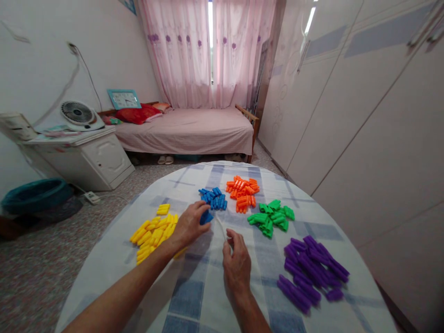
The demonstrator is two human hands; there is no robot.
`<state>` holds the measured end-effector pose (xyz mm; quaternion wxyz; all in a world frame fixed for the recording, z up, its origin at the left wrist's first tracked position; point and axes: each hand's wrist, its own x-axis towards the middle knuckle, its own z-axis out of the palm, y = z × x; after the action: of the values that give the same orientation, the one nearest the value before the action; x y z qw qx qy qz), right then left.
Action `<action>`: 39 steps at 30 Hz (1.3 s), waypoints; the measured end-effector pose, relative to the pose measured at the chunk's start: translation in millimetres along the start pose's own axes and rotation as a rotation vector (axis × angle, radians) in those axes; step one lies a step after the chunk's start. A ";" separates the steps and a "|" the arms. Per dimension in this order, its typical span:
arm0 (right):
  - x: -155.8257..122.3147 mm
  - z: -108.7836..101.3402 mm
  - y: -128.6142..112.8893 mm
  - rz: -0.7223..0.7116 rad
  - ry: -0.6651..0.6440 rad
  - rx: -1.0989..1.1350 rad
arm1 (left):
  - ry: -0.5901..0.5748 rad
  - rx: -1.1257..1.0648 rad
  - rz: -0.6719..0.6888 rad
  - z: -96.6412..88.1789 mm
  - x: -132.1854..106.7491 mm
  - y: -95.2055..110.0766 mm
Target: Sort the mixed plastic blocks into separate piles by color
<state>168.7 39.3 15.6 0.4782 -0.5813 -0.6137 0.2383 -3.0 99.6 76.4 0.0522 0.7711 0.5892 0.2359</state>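
My left hand [191, 225] is closed round a blue plastic piece [206, 217], just in front of a pile of small blue tube-like pieces [217, 200]. Opposite it, my right hand [237, 259] pinches a thin white cord [220, 227], which runs up from the fingertips toward the blue piece. Whether the cord passes into that piece, I cannot tell. Yellow pieces [152, 236] lie beside and partly behind my left forearm. Beyond my hands sit orange pieces [244, 188], with green pieces [272, 216] to the right. Longer purple pieces [310, 268] lie nearest the right edge.
A checked cloth [187, 296] covers the round table. Past it stands a bed [194, 129] with a pink sheet. On the left are a white cabinet [104, 159], a fan [78, 113] and a lined bin [36, 196]. A tall wardrobe [364, 115] lines the right side.
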 end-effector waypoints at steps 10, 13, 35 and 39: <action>-0.5 -0.5 0.6 -0.020 0.013 -0.028 | 0.066 0.093 -0.234 33.7 102.5 -48.4; -0.5 0.2 1.3 -0.017 0.012 -0.025 | 0.168 0.146 -0.205 40.3 98.8 -31.4; 1.4 0.3 -0.4 -0.028 -0.016 -0.002 | 0.027 0.134 0.260 43.5 26.9 3.7; 3.6 1.4 0.3 -0.013 0.003 0.033 | 0.004 0.092 0.217 41.2 -34.9 4.0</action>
<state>168.1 43.1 15.8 0.4901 -0.5699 -0.6127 0.2442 11.2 74.0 30.9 -0.0102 0.8315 0.5124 0.2145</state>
